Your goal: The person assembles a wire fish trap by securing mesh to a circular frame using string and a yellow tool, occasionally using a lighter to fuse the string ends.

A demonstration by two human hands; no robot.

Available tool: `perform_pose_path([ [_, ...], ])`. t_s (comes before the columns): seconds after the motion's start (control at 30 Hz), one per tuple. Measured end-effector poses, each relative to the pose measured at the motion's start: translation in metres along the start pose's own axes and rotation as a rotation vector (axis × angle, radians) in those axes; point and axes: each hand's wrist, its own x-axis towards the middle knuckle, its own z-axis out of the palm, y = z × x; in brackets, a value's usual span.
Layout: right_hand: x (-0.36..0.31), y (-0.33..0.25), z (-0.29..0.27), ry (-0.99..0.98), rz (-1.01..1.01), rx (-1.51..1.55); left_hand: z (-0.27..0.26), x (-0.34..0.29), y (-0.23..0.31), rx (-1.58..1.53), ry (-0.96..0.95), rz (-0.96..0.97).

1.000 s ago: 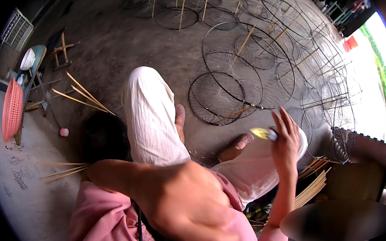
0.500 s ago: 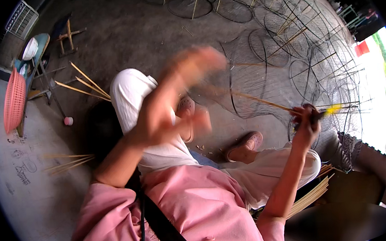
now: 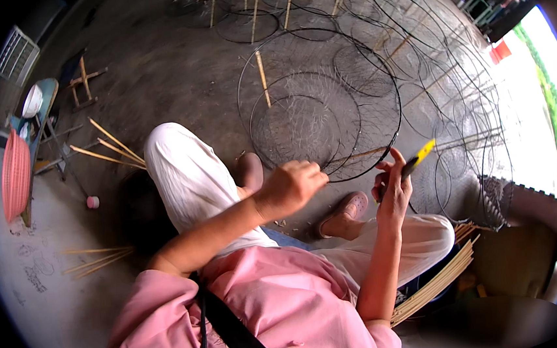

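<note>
A mesh net trap with black round hoops stands before my knees, its near ring facing up toward me. My left hand is closed at this ring's near edge, fingertips on the rim. Upright between my fingers and palm, my right hand holds a slim tool with a yellow end and a dark part. Its raised fingers touch or nearly touch the ring's right side. A bamboo stick slants at the ring's far left; another thin stick lies across its near side.
More hooped nets with sticks spread over the floor ahead and right. A bundle of bamboo strips lies by my right thigh. Several sticks jut out beside my left knee. At far left are a pink basket, white bowl and wooden stool.
My left hand has come down and right to the ring, closing its fingers. The trap's ring has swung to face me. My right hand has moved left, its long stick no longer extending from it.
</note>
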Motion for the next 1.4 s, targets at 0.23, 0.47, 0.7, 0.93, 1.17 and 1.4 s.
perform_pose_path([
  [0.23, 0.0, -0.012, -0.062, 0.038, 0.084, -0.182, -0.013, 0.019, 0.071, -0.368, -0.019, -0.011],
  [0.47, -0.061, -0.029, -0.1, -0.014, 0.255, -0.12, -0.017, 0.036, 0.011, -0.372, -0.013, -0.43],
  [0.7, -0.091, -0.064, -0.135, 0.089, 0.053, -0.508, -0.064, 0.088, 0.061, -0.721, 0.099, -0.348],
  [0.93, -0.123, -0.136, -0.109, 0.106, -0.041, -0.312, -0.036, 0.106, 0.035, -0.457, -0.129, -0.376],
  [1.17, -0.164, -0.172, -0.173, -0.49, -0.184, 0.519, -0.011, 0.112, 0.057, -0.44, -0.136, -0.227],
  [1.4, -0.141, -0.194, -0.087, -0.271, -0.252, 0.0, -0.108, 0.124, 0.124, -0.534, 0.309, -0.195],
])
